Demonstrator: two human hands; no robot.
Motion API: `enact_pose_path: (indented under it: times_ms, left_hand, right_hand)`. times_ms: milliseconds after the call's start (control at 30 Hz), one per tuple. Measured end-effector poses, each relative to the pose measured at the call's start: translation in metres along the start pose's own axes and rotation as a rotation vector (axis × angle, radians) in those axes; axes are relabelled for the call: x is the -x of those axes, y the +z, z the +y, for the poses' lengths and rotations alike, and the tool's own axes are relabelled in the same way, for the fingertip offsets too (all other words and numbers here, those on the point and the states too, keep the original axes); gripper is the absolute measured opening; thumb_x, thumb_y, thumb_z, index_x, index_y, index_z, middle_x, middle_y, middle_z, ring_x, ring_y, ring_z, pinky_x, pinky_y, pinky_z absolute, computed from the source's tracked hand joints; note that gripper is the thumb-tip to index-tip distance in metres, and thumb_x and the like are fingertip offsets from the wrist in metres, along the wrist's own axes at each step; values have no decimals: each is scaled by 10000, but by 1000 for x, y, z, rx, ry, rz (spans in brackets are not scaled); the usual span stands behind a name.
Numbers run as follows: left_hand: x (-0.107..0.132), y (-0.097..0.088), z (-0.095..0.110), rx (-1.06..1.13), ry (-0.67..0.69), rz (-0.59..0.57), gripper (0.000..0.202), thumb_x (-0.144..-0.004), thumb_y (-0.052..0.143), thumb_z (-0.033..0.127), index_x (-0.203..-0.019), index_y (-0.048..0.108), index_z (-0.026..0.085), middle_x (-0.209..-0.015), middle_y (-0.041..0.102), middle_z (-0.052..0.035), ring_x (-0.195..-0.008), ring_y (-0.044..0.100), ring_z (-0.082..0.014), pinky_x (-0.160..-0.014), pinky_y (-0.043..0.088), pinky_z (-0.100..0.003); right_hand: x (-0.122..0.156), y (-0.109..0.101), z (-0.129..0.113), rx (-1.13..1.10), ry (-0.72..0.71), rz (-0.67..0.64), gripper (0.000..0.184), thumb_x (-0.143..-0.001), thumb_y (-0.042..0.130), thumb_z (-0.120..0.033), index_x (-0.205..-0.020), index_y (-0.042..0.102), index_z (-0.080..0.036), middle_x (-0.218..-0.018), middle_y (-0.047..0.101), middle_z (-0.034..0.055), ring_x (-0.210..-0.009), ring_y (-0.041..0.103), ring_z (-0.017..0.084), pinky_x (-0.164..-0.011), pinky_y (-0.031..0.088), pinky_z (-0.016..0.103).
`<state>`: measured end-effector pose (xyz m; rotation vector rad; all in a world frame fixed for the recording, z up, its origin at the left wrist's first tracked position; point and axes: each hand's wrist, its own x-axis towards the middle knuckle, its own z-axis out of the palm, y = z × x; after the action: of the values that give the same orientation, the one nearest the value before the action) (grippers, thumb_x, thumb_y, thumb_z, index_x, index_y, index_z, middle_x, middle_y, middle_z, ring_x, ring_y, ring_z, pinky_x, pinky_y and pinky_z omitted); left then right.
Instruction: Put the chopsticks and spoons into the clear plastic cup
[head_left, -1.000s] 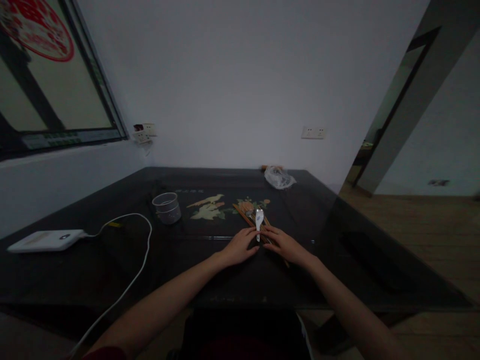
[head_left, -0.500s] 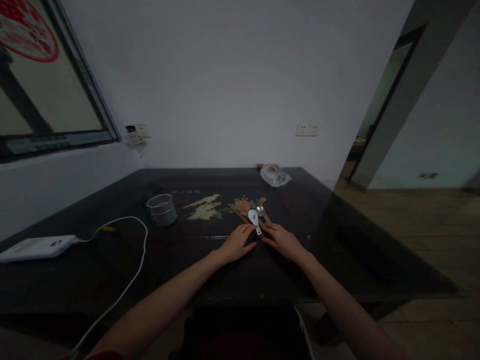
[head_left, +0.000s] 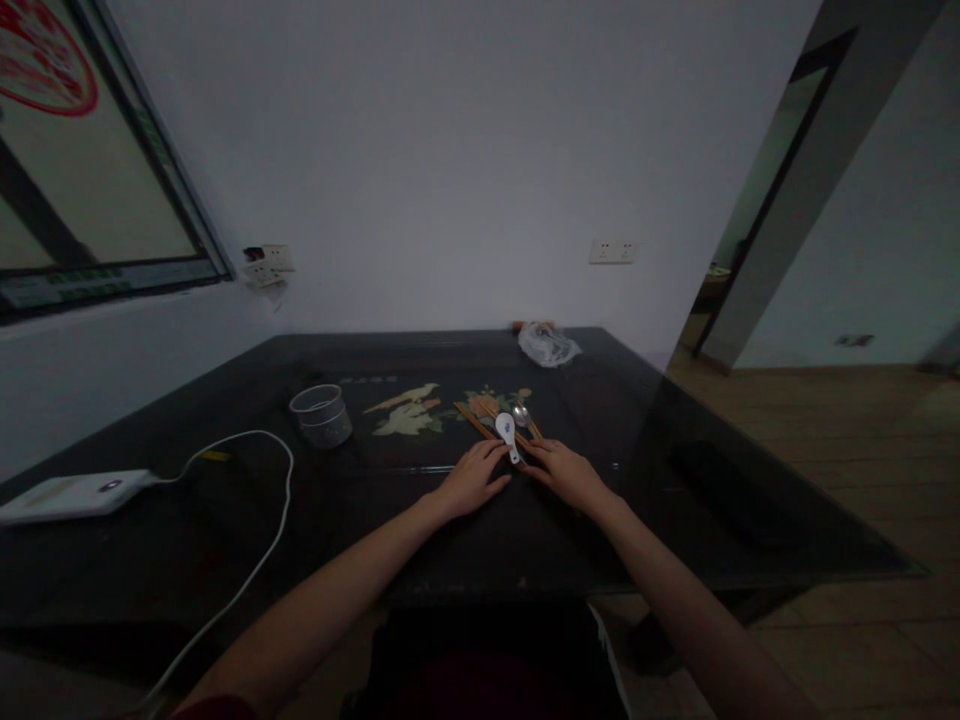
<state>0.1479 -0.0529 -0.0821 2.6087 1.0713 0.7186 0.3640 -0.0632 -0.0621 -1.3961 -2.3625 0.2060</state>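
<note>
Both my hands rest on the dark table [head_left: 225,500] side by side. My left hand [head_left: 474,479] lies flat with its fingers stretched toward a white ceramic spoon [head_left: 508,432], its fingertips at the spoon's handle. My right hand [head_left: 566,473] lies flat to the right of the handle, fingers over the near ends of several wooden chopsticks [head_left: 474,420]. A metal spoon [head_left: 521,415] lies among the chopsticks just behind the white one. Neither hand has anything lifted.
A round clear container [head_left: 320,414] stands to the left on the table. A white device [head_left: 67,495] with a white cable [head_left: 270,520] lies at the far left. A crumpled plastic bag [head_left: 549,345] sits at the back edge. A painted bird and flower inlay [head_left: 409,410] marks the tabletop.
The white spoon has turned from pointing straight away to slanting up-left. Both hands stay at its handle; the camera has shifted slightly.
</note>
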Motion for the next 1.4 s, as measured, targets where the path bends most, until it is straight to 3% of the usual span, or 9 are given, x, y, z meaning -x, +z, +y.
enact_pose_path:
  times_ms: [333, 533, 767, 1033, 1400]
  left_hand:
    - [-1, 1, -3, -56, 14, -51, 475, -880, 492, 324, -1340, 428, 225, -1440, 389, -93, -1335, 345, -219, -1111, 295, -410]
    - [-1, -7, 4, -80, 48, -69, 457, -878, 491, 304, -1328, 448, 233, -1392, 461, -81, -1299, 403, -207, -1091, 328, -392]
    - [2, -12, 16, -112, 64, -76, 460, -858, 499, 228, -1314, 453, 256, -1334, 530, -53, -1253, 466, -197, -1044, 393, -362]
    - [4, -13, 27, -130, 107, -104, 430, -861, 486, 241, -1290, 466, 219, -1305, 552, -80, -1220, 504, -208, -1003, 436, -355]
    - [6, -14, 33, -78, 170, -120, 408, -864, 484, 220, -1271, 469, 239, -1320, 540, -57, -1238, 486, -188, -1016, 423, -336]
  right_hand:
    - [1, -3, -10, 69, 25, -8, 311, -883, 527, -315, -1159, 631, -217, -1192, 626, 132, -1153, 535, 302, -924, 462, 440]
    - [2, -9, -19, 173, 104, -50, 281, -914, 467, -343, -1084, 655, -221, -1107, 666, 125, -1088, 579, 270, -871, 472, 368]
    - [4, -22, -33, 334, 189, -99, 382, -956, 349, -390, -978, 684, -206, -951, 695, 107, -953, 643, 227, -756, 471, 286]
    - [4, -28, -32, 321, 251, -107, 396, -960, 335, -395, -960, 686, -210, -940, 679, 102, -906, 649, 208, -735, 445, 266]
    - [4, -28, -27, 267, 271, -46, 395, -953, 347, -429, -947, 690, -234, -906, 665, 86, -886, 634, 192, -691, 418, 245]
